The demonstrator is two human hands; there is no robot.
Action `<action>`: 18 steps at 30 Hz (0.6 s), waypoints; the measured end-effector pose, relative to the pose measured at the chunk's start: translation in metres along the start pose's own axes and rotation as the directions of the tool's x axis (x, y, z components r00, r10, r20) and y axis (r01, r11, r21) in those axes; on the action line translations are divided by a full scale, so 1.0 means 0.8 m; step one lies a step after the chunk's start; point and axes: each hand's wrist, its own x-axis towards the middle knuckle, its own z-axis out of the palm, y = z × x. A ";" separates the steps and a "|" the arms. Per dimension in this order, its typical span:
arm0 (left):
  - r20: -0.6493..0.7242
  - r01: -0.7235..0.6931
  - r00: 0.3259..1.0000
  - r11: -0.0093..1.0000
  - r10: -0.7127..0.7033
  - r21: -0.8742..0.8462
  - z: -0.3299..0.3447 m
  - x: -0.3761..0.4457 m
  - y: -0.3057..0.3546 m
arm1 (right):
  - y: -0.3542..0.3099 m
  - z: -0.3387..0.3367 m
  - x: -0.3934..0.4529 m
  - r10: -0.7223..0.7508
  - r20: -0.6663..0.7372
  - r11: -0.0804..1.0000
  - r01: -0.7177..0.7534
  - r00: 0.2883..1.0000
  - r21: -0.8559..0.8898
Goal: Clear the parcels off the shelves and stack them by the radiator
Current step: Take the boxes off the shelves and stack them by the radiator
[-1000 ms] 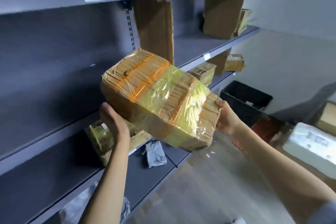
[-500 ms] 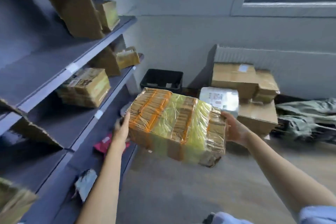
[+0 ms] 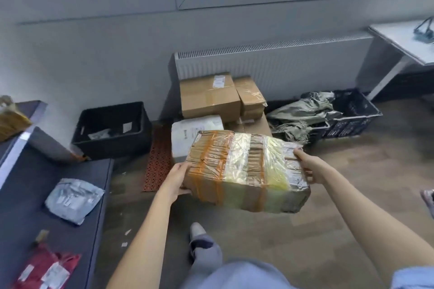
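I hold a taped cardboard parcel [image 3: 246,170], wrapped in clear, yellow and orange tape, level in front of me. My left hand [image 3: 177,178] grips its left end and my right hand [image 3: 311,166] grips its right end. Beyond it, a stack of brown boxes [image 3: 209,96] and a white plastic-wrapped parcel [image 3: 187,134] sit on the floor against the white radiator [image 3: 293,65]. The dark lower shelf [image 3: 23,195] at left carries a grey mailer bag [image 3: 72,199] and a red bag [image 3: 47,267].
A black crate [image 3: 112,129] stands by the wall left of the stack, with a red perforated mat [image 3: 157,159] beside it. Another black crate [image 3: 352,112] with a grey-green cloth [image 3: 303,112] is at right. A white table [image 3: 408,40] is at far right. My foot [image 3: 197,232] is below the parcel.
I have turned away from the shelves toward the radiator, carrying the parcel in both hands. The stack of boxes now lies straight ahead and nearer.
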 end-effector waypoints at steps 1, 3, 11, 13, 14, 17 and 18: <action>0.021 0.011 1.000 0.998 -0.012 0.058 0.002 0.024 0.015 | -0.012 0.003 0.018 0.003 -0.033 1.000 -0.003 0.999 -0.012; 0.049 0.019 0.998 0.985 -0.028 0.172 0.012 0.074 0.047 | -0.040 0.006 0.049 0.002 -0.078 1.000 -0.004 0.997 -0.026; 0.167 -0.025 0.985 0.917 -0.045 0.398 0.099 0.230 0.171 | -0.153 -0.025 0.159 -0.086 -0.355 0.994 0.055 0.931 -0.098; 0.199 -0.014 0.977 0.903 -0.079 0.429 0.118 0.263 0.185 | -0.172 -0.026 0.188 -0.090 -0.375 0.992 0.051 0.923 -0.113; 0.196 -0.007 0.977 0.902 -0.087 0.433 0.127 0.279 0.189 | -0.184 -0.026 0.203 -0.087 -0.389 0.993 0.047 0.917 -0.112; 0.214 0.016 0.969 0.900 -0.121 0.436 0.140 0.315 0.192 | -0.208 -0.017 0.246 -0.071 -0.404 0.991 0.019 0.912 -0.130; 0.188 0.056 0.971 0.900 -0.151 0.433 0.160 0.353 0.194 | -0.225 -0.022 0.295 -0.049 -0.405 0.989 -0.012 0.913 -0.147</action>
